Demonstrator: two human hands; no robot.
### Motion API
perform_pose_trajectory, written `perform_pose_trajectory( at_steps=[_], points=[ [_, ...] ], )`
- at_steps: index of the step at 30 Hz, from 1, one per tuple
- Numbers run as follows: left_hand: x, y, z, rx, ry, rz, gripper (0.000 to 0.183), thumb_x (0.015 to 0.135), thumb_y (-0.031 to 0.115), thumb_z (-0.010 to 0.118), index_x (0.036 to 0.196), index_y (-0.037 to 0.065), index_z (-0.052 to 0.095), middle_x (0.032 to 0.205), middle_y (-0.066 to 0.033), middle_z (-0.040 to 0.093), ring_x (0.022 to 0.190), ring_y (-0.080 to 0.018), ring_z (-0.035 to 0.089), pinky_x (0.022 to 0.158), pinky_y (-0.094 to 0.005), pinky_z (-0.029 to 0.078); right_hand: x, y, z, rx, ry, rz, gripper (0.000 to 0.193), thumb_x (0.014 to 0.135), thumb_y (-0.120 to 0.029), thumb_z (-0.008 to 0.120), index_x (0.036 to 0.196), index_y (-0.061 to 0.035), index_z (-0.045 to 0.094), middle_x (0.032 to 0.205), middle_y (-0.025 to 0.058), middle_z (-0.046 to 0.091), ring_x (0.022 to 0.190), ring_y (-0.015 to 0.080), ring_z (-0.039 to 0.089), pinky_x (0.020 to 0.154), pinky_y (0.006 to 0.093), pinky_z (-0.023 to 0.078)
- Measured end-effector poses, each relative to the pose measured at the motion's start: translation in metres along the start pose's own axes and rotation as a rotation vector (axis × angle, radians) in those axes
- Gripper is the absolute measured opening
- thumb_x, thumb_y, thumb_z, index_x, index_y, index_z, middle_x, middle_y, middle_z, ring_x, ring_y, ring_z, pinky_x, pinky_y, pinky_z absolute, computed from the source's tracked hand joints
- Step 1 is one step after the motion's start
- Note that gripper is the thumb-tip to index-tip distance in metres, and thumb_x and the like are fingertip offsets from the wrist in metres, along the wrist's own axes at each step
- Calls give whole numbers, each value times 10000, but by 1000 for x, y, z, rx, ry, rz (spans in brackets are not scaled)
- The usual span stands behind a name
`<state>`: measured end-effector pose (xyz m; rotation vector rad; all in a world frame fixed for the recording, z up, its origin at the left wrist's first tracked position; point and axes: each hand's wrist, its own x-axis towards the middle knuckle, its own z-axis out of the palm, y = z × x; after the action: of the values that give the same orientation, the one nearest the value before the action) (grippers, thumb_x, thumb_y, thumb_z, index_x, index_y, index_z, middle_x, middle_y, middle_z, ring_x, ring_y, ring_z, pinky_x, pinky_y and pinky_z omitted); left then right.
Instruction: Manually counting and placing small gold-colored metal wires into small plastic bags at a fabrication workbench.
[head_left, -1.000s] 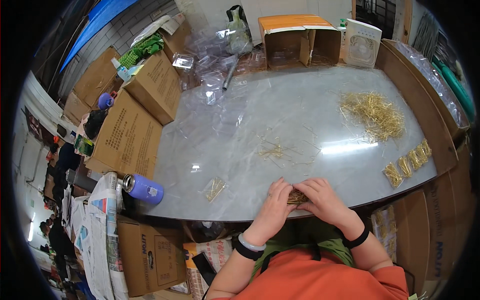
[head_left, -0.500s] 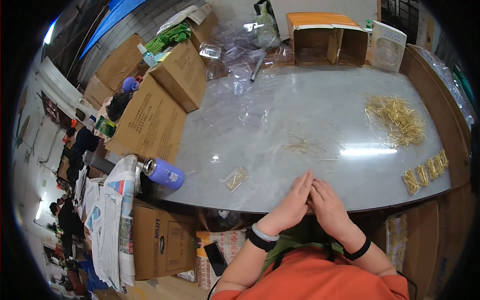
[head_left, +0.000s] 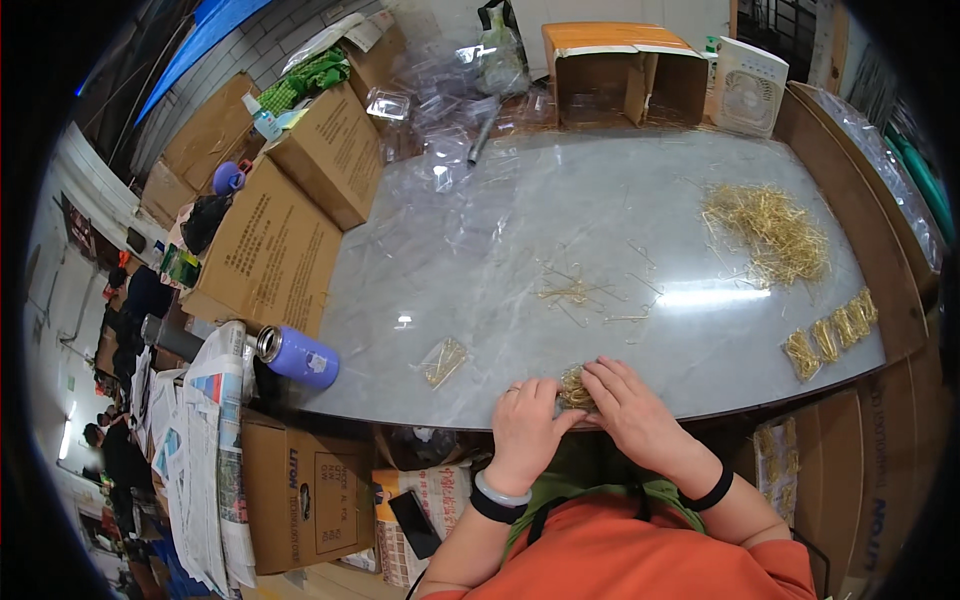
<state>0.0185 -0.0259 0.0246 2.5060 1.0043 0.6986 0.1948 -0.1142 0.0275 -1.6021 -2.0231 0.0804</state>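
Observation:
At the table's near edge, a small bunch of gold wire hooks [head_left: 575, 388] lies between my two hands. My left hand [head_left: 525, 422] closes on its left side, fingers curled and thumb pressed against it. My right hand [head_left: 632, 412] bears on it from the right, fingers together along its side and partly hiding it. Left of my hands lies a clear bag of gold hooks [head_left: 443, 362]. Farther up the table are a few loose gold hooks [head_left: 568, 290]. A large heap of gold hooks [head_left: 768, 232] sits at the far right, with several bagged bundles [head_left: 828, 334] in a row nearer me.
A purple bottle [head_left: 303, 358] lies tilted at the table's left edge, near cardboard boxes [head_left: 270, 240]. Clear plastic packaging [head_left: 440, 150] is heaped at the back left. An open carton [head_left: 600, 90] and a white fan [head_left: 748, 88] stand along the back. A cardboard wall [head_left: 860, 190] borders the right.
My hands, pressed together before, have come apart and moved slightly left and down; the gold bunch now shows between them. The whole view has shifted a little.

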Motion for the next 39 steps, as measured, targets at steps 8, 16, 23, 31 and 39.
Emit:
perform_pose_trajectory(
  at_steps=[8, 16, 23, 31, 39],
  points=[
    [-5, -18, -19, -145, -75, 129, 193, 831, 111, 766, 986, 49, 670, 906, -102, 643, 877, -339, 605, 782, -430, 491, -7, 11, 2, 26, -46, 2, 466, 899, -28, 541, 1357, 55, 522, 1454, 225, 472, 1340, 415, 475, 1146, 474, 399],
    [4, -6, -16, -22, -62, 110, 275, 856, 83, 732, 1115, 50, 649, 1074, -129, 624, 982, -352, 608, 831, -450, 501, -5, 11, -3, 139, -60, 72, 532, 916, -18, 529, 1440, 35, 452, 1511, 231, 417, 1350, 412, 460, 1133, 454, 407],
    [24, -5, -18, 5, -165, 110, 389, 867, 138, 737, 1239, 102, 632, 1173, -106, 605, 1051, -352, 619, 880, -437, 524, -2, 21, -5, 11, -120, -40, 538, 929, -38, 546, 1451, 37, 445, 1504, 210, 453, 1359, 385, 466, 1135, 437, 403],
    [23, -3, -9, 83, -163, 101, 312, 873, 148, 731, 1181, 165, 685, 1125, -84, 616, 1034, -320, 631, 822, -433, 543, 2, 14, -10, 31, -81, -31, 513, 937, -26, 498, 1444, 40, 458, 1480, 202, 472, 1370, 386, 459, 1145, 429, 396],
    [14, -18, -18, -155, -104, 177, 247, 870, 136, 734, 1108, 85, 695, 1102, -94, 618, 1026, -321, 625, 813, -419, 528, -1, 12, -5, 54, -50, 56, 488, 908, -30, 511, 1388, 52, 484, 1394, 214, 512, 1360, 395, 463, 1143, 436, 400]
  ],
)
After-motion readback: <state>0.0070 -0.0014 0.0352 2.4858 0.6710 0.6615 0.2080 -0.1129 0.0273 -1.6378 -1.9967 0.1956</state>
